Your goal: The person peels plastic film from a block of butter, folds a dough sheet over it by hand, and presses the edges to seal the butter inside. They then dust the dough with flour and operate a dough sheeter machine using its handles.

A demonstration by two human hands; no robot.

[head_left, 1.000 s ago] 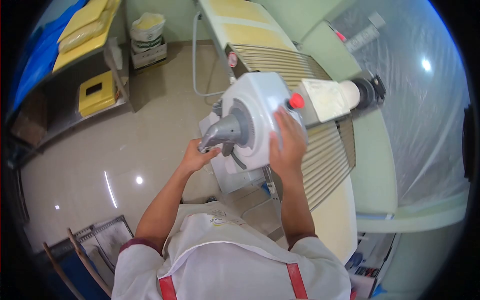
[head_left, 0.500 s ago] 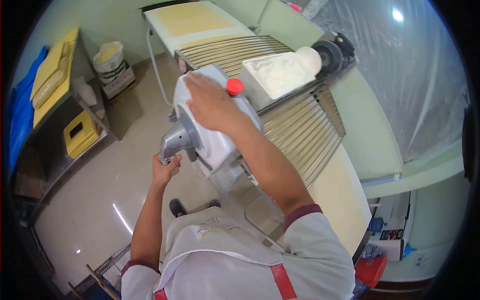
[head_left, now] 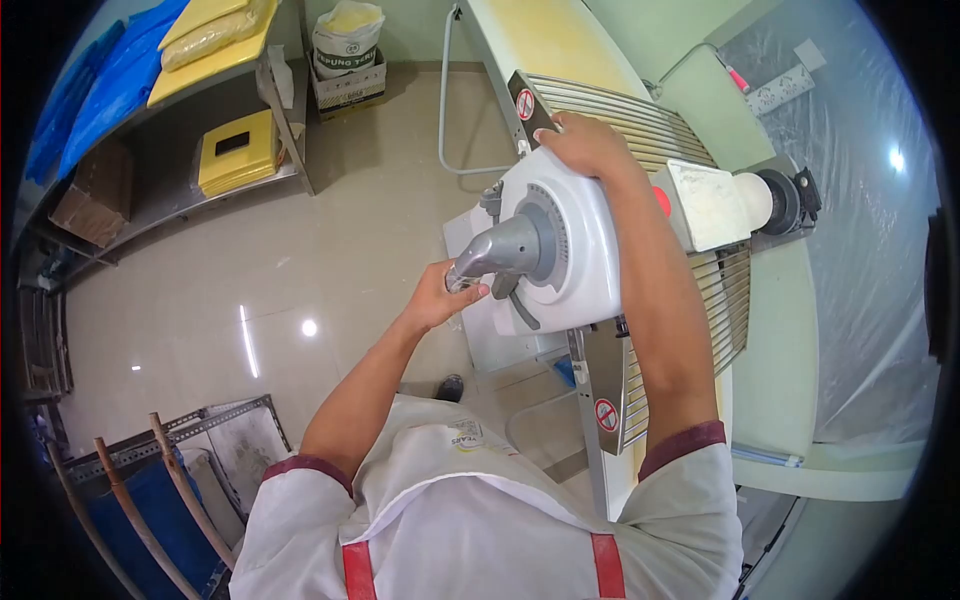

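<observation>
My left hand (head_left: 440, 297) is wrapped round the end of the grey lever handle (head_left: 500, 250) on the side of a white machine head (head_left: 590, 250). A round dial with markings surrounds the handle's base. At the top edge of the machine, beside the metal guard, rests my right hand (head_left: 588, 145), its fingers partly hidden. Beyond my right forearm is a white tub (head_left: 708, 208) with pale powder, and part of a red button (head_left: 661, 201) shows next to it. Metal guard grilles (head_left: 630, 115) extend from both sides of the head, over the pale belt (head_left: 540, 40).
A steel shelf (head_left: 160, 215) at the left holds yellow boards (head_left: 238, 155) and blue sheeting. A white sack (head_left: 347, 40) stands in a box near the wall. Racks with wooden poles (head_left: 185, 480) are at the lower left. Plastic sheeting hangs at the right.
The view has turned toward the left, so the machine appears further right. My right hand has shifted from the top of the head to its edge near the guard. My left hand remains on the handle.
</observation>
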